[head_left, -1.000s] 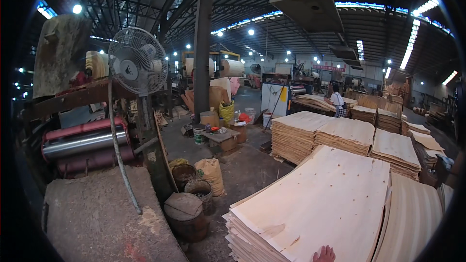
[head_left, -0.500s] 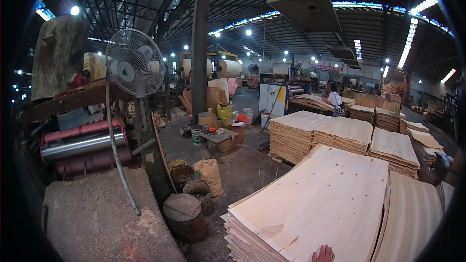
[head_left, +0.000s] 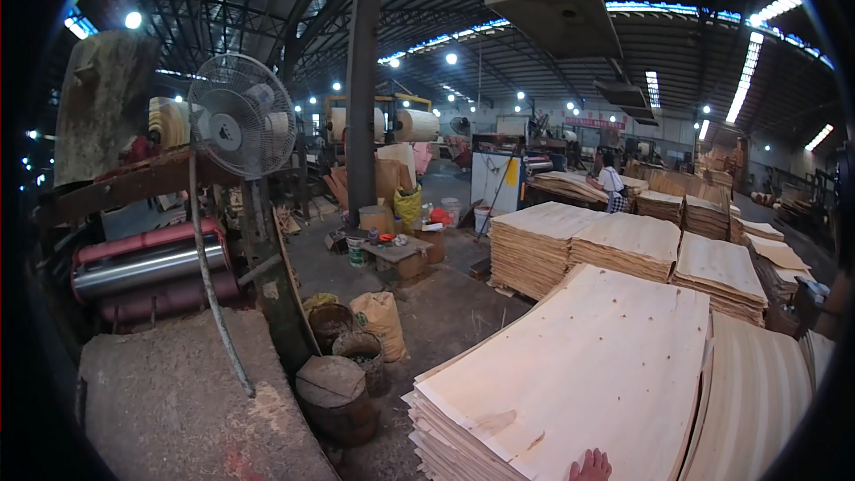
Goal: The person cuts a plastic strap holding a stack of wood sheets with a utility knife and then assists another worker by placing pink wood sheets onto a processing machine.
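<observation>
At the lower edge, my right hand [head_left: 591,466] rests on the near end of the top veneer sheet [head_left: 588,356]; its fingers are stretched out and grip nothing. Pale wood with small brown knots and two darker marks near the front makes up this sheet. It tops a tall veneer stack [head_left: 445,445] whose ragged edges show at the left. Only the fingers and part of the back of the hand can be seen. My left hand is out of the picture.
Striped veneer [head_left: 753,392] adjoins on the right; more stacks [head_left: 543,249] stand behind. At left are a roller machine [head_left: 151,272], a dusty board [head_left: 178,392], a fan [head_left: 240,120], drums [head_left: 338,401] and a sack [head_left: 380,325]. Another person [head_left: 612,183] stands farther back.
The whole scene has shifted slightly left in the picture, as my head turned a little. My right hand stays on the sheet, with its fingers in much the same pose.
</observation>
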Motion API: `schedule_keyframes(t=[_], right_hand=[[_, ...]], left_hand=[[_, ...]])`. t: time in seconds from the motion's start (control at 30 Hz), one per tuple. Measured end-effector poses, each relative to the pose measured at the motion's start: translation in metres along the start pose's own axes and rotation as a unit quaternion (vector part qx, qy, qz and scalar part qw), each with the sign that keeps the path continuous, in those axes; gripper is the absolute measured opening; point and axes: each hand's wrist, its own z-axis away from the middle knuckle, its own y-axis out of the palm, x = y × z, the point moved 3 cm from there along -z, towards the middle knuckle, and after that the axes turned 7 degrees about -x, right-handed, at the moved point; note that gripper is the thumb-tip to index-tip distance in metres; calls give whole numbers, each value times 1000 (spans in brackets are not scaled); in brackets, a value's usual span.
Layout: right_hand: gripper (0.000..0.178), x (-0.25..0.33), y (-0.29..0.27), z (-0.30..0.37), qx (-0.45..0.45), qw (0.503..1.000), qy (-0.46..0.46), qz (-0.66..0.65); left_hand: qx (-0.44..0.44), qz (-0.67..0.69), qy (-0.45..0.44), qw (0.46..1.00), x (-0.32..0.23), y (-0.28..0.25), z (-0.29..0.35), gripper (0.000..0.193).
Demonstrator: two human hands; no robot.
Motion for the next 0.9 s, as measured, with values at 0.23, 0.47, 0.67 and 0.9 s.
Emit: schedule_keyframes(t=[0.23,0.47,0.67,0.9], right_hand=[[57,-3,4,-1,-5,1000,-6,7],[56,0,3,0,-11,1000,-9,8],[55,-3,6,2,-27,999,-17,20],[54,-4,5,2,-31,999,-19,21]], left_hand=[[30,-23,-39,999,-16,-13,7,70],[4,89,-101,991,10,3,0,67],[5,-14,-71,997,-2,-5,2,59],[5,19,-71,997,-2,-2,1,52]])
